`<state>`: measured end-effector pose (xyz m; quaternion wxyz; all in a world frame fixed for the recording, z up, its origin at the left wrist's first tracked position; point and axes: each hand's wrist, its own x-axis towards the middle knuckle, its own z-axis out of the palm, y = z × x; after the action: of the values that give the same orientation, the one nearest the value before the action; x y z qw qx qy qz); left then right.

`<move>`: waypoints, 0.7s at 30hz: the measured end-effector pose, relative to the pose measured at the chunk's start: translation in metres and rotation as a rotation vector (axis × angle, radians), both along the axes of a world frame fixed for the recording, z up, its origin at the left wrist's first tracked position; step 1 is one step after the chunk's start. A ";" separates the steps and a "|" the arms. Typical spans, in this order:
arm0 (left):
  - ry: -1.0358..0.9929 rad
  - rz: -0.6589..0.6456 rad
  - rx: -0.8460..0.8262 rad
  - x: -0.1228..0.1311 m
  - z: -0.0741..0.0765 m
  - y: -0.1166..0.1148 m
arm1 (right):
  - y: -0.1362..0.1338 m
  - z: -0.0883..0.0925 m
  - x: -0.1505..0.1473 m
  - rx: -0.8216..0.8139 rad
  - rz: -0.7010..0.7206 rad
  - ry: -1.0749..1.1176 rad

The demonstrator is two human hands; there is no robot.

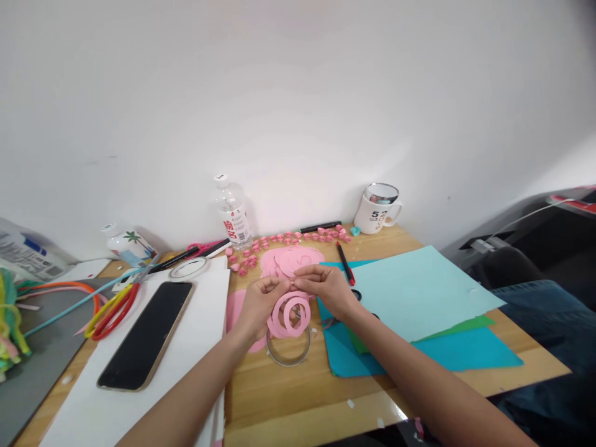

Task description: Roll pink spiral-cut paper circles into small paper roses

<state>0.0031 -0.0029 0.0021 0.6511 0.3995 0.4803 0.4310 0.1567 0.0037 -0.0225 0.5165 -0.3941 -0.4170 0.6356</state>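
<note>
My left hand point(263, 304) and my right hand point(328, 288) meet over the middle of the table, fingertips pinched together. Between them they hold a pink paper spiral point(302, 318), whose curled loops hang below the fingers. The exact bit in the fingertips is too small to make out. Below the loops lies a ring-shaped roll of tape point(288, 362). Just beyond my hands is a pile of pink paper circles point(279, 259). Small rolled pink paper roses point(251, 257) sit behind and left of it. Dark-handled scissors point(330, 323) are partly hidden by my right forearm.
Blue and green paper sheets point(428, 292) with a red-capped pen point(345, 264) lie right. White paper point(93, 397), a phone point(146, 335) and red-yellow scissors point(114, 310) lie left. A water bottle point(233, 217) and a white mug point(372, 214) stand against the wall.
</note>
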 end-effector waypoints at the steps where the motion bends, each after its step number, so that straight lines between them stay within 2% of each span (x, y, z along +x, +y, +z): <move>1: 0.004 0.000 0.009 0.000 0.000 0.000 | 0.000 0.000 0.000 0.002 -0.004 -0.001; 21: 0.021 0.018 0.008 0.000 -0.001 0.002 | -0.002 0.006 -0.003 0.019 -0.015 -0.022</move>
<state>0.0031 -0.0009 0.0014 0.6404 0.4024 0.4891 0.4345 0.1534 0.0013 -0.0168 0.5205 -0.3992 -0.4257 0.6233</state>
